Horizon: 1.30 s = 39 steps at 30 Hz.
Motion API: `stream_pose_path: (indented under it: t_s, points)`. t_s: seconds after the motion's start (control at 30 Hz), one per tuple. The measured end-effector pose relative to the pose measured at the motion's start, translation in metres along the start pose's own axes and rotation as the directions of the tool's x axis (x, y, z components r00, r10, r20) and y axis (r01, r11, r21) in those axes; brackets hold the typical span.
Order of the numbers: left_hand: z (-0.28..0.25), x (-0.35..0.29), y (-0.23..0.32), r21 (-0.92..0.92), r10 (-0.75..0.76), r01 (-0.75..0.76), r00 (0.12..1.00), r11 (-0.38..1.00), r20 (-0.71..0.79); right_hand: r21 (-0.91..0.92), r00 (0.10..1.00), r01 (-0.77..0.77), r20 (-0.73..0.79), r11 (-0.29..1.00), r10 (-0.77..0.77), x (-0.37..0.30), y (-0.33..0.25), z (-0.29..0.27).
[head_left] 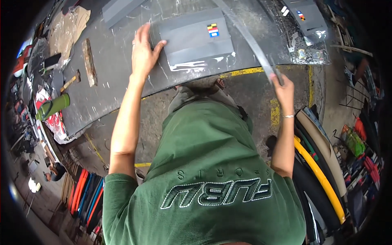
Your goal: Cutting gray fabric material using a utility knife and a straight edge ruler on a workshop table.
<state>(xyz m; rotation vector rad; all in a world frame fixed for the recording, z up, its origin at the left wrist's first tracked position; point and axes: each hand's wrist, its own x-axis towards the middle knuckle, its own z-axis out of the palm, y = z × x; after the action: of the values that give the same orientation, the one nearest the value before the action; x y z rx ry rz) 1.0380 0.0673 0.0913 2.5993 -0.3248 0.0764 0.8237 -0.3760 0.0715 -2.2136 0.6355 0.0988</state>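
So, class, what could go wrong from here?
The long strip in the right hand might swing against the grey panel and shift it. The grey panel lies close to the near edge of the table, so a knock could push it off, with the left hand only beside it.

The person's left hand [143, 54] is spread on the dark counter [116, 69], its thumb at the left edge of a gray folded sheet [183, 34] bearing a small multicolored label [212, 30]. The right hand [283, 90] holds the near end of a long, blurred metallic strip [249, 37], which slants up past the sheet's right side. Toward the left lie a wooden block [89, 63], a hammer [69, 82] and a green cylindrical container [58, 105]. A second gray piece [312, 20] sits at the right end. Below it, a yellow roll [320, 175] stands among darker rolls [298, 167].
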Motion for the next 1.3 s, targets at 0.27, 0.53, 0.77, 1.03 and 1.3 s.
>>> stream_pose_path:
  t_s: [0.27, 0.53, 0.77, 1.03, 1.3]
  points:
    - [0.031, -0.030, 0.001, 0.339, 0.262, -0.315, 0.945, 0.886, 0.194, 0.203, 0.993, -0.120, 0.005, 0.972, 0.122, -0.019, -0.007, -0.026]
    - [0.092, -0.023, 0.087, 0.191, 0.296, -0.314, 0.948, 0.930, 0.120, 0.395, 0.991, 0.046, -0.131, 0.918, 0.007, -0.051, -0.048, 0.052]
    - [0.070, 0.004, 0.089, -0.280, 0.142, -0.130, 0.990, 0.951, 0.022, 0.300, 0.985, -0.170, 0.041, 0.939, 0.165, -0.086, -0.062, 0.127]
    - [0.072, 0.044, 0.075, 0.048, 0.424, -0.457, 0.856, 0.888, 0.296, 0.354, 0.961, -0.276, 0.101, 0.894, 0.257, -0.070, -0.076, 0.127]
    - [0.074, 0.044, 0.081, 0.061, 0.345, -0.379, 0.889, 0.923, 0.299, 0.360, 0.967, -0.254, 0.062, 0.898, 0.249, -0.047, -0.082, 0.126]
